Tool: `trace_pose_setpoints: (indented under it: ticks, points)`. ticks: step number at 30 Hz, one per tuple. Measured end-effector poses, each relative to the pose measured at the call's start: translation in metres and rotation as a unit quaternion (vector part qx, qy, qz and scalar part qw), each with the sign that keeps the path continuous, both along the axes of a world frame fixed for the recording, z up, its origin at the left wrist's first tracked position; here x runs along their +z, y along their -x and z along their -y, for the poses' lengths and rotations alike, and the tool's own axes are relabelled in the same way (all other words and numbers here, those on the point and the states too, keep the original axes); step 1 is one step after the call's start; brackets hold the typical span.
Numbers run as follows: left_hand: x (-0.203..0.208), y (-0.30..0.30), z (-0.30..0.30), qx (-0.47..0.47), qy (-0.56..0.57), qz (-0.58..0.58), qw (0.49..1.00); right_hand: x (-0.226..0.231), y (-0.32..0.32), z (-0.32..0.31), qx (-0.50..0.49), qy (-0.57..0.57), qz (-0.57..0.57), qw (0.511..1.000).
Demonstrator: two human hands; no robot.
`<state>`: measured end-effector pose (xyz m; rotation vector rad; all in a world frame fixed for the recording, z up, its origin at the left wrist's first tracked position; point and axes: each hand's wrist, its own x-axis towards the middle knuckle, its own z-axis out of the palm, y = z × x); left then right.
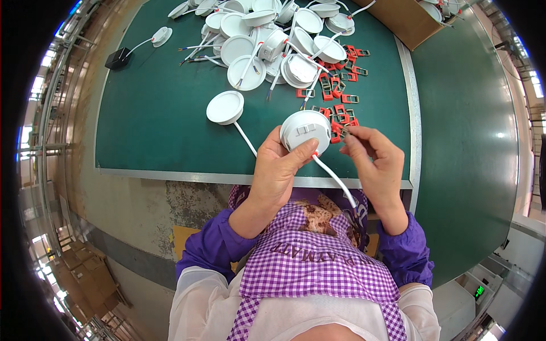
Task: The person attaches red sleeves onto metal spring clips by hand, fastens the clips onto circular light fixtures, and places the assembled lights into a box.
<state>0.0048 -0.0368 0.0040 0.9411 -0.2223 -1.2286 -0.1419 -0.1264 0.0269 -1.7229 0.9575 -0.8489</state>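
My left hand [273,173] grips a round white downlight [305,132] by its edge, with the thumb pressed on its back. Two small raised brackets show on that back, and a white cable [338,181] runs from its red-collared outlet down toward my apron. Just to the right, my right hand [380,165] pinches a red spring clip [336,136] by its metal end, close to the downlight's rim. Fingers partly hide this clip. Beyond both hands lie several loose red clips [333,85] with metal springs. Another downlight [225,107] rests face up to the left, its cable trailing behind my left hand.
A heap of white downlights [244,48] with cables covers the far part of the green table [153,125]. At far left a black box [118,58] is wired to a small white lamp [162,37]. A cardboard box [412,23] stands far right, past a metal edge strip [410,102].
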Motion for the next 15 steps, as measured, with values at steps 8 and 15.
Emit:
trace_pose_setpoints:
  ticks: [8,15]
  points:
    - [-0.004,0.011,0.000,0.043,0.039,0.091,0.994,-0.001,-0.012,-0.014,-0.005,0.136,-0.041,0.990]
    - [-0.007,0.015,0.000,0.055,0.045,0.139,0.988,-0.009,-0.017,-0.021,-0.012,0.143,-0.034,0.989]
